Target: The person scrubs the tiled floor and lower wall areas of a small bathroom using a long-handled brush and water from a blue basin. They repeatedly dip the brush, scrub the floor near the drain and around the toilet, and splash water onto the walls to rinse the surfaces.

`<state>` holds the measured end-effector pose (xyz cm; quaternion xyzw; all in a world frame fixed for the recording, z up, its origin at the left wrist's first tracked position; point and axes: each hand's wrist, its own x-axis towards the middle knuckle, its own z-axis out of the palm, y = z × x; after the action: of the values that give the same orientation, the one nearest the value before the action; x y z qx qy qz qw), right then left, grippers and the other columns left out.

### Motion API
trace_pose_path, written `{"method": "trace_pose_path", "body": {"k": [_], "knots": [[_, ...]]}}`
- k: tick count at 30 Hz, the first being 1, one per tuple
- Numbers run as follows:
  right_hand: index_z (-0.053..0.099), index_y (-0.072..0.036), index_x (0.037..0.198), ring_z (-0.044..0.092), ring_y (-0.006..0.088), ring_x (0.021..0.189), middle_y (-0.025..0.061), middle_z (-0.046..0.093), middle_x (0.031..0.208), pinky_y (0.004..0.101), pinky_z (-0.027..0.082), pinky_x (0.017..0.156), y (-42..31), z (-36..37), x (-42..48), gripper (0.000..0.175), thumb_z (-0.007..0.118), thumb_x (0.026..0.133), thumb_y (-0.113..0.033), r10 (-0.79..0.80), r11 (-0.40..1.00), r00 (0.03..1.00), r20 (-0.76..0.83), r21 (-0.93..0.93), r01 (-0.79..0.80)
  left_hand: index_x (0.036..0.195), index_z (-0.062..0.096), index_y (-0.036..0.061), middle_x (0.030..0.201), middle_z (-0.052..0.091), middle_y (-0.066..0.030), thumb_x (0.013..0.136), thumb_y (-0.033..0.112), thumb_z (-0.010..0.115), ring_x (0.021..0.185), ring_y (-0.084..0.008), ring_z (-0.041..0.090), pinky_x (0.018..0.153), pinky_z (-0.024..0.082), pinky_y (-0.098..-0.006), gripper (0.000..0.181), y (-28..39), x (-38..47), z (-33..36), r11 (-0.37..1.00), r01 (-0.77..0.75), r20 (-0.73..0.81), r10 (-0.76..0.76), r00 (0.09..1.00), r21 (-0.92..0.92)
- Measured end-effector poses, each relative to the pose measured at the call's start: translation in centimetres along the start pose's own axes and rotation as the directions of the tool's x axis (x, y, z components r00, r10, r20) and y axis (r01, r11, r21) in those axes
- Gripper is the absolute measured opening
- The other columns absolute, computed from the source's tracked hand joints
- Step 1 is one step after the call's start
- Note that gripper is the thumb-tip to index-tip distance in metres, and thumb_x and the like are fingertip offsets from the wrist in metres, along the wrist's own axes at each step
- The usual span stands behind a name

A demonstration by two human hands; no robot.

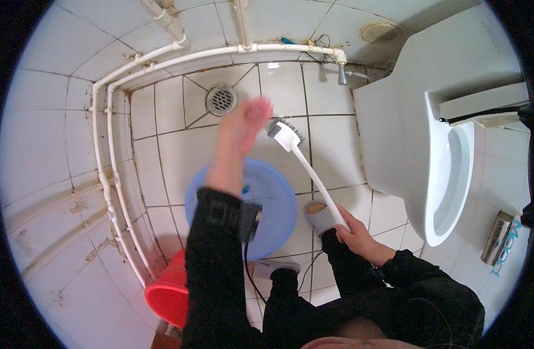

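My right hand (358,235) grips the lower end of the handle of a white toilet brush (315,179). Grey bristles fringe its head, which points up and away to the left. Close to that head is my left hand (251,124), strongly blurred by motion; its fingers look pinkish, and whether they hold anything is unclear. My left forearm, in a black sleeve with a dark wrist device (250,221) and cable, passes over a round blue plastic basin (275,209) on the tiled floor. The arm hides part of the basin.
A red bucket (166,296) is partly behind my left sleeve. A floor drain (222,100) sits beyond the basin. White pipes (197,56) run along the walls to a metal valve (342,75). At right stands a white ceramic toilet (393,139). My slippered feet (318,213) are beside the basin.
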<state>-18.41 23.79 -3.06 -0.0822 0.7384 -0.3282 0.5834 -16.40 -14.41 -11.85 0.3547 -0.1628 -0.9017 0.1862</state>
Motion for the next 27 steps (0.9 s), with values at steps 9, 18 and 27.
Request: {"method": "trace_pose_path", "body": {"k": [9,18,27], "knots": [[0.027,-0.016,0.149,0.048,0.011,0.064,0.0029,0.053,0.079,0.0265,0.045,0.061,-1.5,0.7,0.4,0.059,0.046,0.094,-0.008,-0.108,0.994,0.994,-0.028,0.024,0.109,0.129,0.042,-0.0079,0.129,0.051,-0.0206,0.1,0.03,0.041,0.118,-0.0329,0.051,0.099,0.044,-0.0419,0.047,9.6,2.2,10.0,0.904,-0.063,-0.027,0.082,0.996,0.423],[0.027,-0.016,0.149,0.05,0.0106,0.053,0.0019,0.052,0.068,0.0265,0.046,0.049,-4.1,-3.2,5.1,0.055,0.043,0.096,-0.013,-0.146,0.985,0.976,-0.162,0.071,0.159,0.107,0.059,0.0029,0.095,0.064,-0.0086,0.097,0.021,0.046,0.082,-0.02,0.062,0.073,0.05,-0.031,0.025,-2.2,-10.4,-13.5,0.93,0.144,-0.376,-0.007,0.927,0.339],[0.028,-0.017,0.148,0.046,0.009,0.047,0.0006,0.048,0.061,0.0249,0.041,0.041,-9.0,0.7,13.8,0.053,0.04,0.097,-0.012,-0.267,0.908,0.929,-0.256,0.258,0.332,0.11,0.058,0.0027,0.096,0.064,-0.0098,0.095,0.024,0.048,0.084,-0.0221,0.062,0.073,0.051,-0.0335,0.028,-8.8,-18.5,-22.6,0.958,0.211,-0.613,-0.051,0.789,0.192]]}}
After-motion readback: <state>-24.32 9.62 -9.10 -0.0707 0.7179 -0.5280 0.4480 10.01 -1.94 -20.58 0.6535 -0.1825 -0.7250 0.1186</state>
